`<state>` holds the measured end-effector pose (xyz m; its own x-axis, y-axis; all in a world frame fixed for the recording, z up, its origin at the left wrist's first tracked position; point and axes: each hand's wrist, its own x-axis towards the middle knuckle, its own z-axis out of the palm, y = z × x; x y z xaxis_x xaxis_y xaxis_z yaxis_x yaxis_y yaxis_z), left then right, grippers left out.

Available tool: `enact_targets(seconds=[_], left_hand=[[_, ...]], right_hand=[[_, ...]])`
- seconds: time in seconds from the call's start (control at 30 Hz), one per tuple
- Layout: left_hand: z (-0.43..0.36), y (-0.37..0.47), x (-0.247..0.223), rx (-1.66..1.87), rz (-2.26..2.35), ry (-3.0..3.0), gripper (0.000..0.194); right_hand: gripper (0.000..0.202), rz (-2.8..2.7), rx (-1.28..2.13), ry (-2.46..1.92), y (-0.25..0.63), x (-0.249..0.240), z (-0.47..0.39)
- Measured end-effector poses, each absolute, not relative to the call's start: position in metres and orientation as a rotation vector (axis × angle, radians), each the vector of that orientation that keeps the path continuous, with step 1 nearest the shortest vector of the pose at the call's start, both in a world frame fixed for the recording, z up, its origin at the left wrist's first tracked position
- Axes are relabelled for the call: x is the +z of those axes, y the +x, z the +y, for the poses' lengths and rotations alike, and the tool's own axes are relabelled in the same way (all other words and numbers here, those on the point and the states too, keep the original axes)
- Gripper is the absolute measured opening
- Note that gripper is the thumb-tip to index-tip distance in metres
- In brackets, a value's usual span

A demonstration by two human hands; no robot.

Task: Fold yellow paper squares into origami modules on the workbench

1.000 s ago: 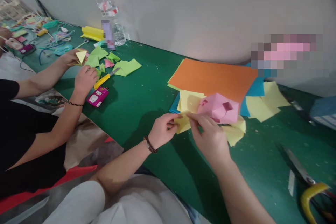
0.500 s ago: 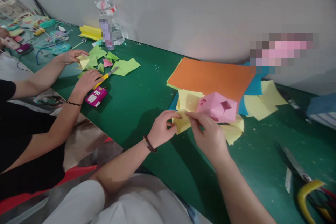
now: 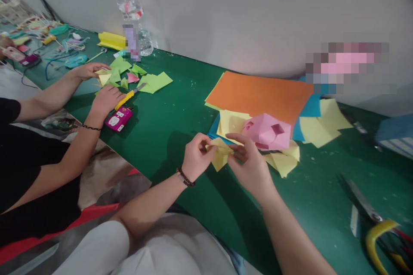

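Note:
A small folded piece of yellow paper (image 3: 220, 159) is raised a little off the green table, between my two hands. My left hand (image 3: 197, 157) pinches its left side between thumb and fingers. At its right edge is my right hand (image 3: 250, 165), with thumb and fingertips closed on the paper and the index finger lifted. Just behind my right hand sits a folded pink paper shape (image 3: 269, 132) with diamond-shaped openings. More yellow sheets (image 3: 230, 122) lie behind my hands, and a creased yellow piece (image 3: 284, 163) rests under the pink shape's right side.
Orange paper (image 3: 258, 94) and blue sheets (image 3: 311, 109) lie toward the wall. Yellow-handled scissors (image 3: 380, 230) are at the right front. To the left, another person's hands (image 3: 108, 99) work among green paper scraps (image 3: 156, 81) beside a yellow cutter (image 3: 127, 97). A plastic bottle (image 3: 129, 8) stands behind.
The yellow paper in my hands has turned, and its folded flaps now stand up. My right hand's fingers have spread a little and shifted their hold. My left hand has barely moved.

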<state>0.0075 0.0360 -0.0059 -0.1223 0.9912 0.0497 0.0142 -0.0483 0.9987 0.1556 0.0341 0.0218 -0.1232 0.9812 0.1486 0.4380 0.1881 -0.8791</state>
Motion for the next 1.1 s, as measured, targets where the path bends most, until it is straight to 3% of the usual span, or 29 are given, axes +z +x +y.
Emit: enact_targets(seconds=[0.37,0.67,0.87,1.1], left_hand=[[0.0358,0.0099,-0.0055,1.352,1.325,1.121,0.03],[0.0368,0.0071,-0.0057,1.318,1.28,1.322,0.006],[0.0388,0.0064,-0.01,1.215,1.188,1.053,0.022],[0.0392,0.0045,-0.0076,1.2,1.191,1.071,0.015]], right_hand=[[0.026,-1.594,0.743,-1.485,0.156,0.0224,0.0363],[0.029,-1.538,0.803,-1.479,0.1565,0.0213,0.0374],[0.035,-1.479,0.979,-1.453,0.1614,0.0241,0.0416],[0.027,-1.733,0.874,-1.368,0.1636,0.0244,0.0399]])
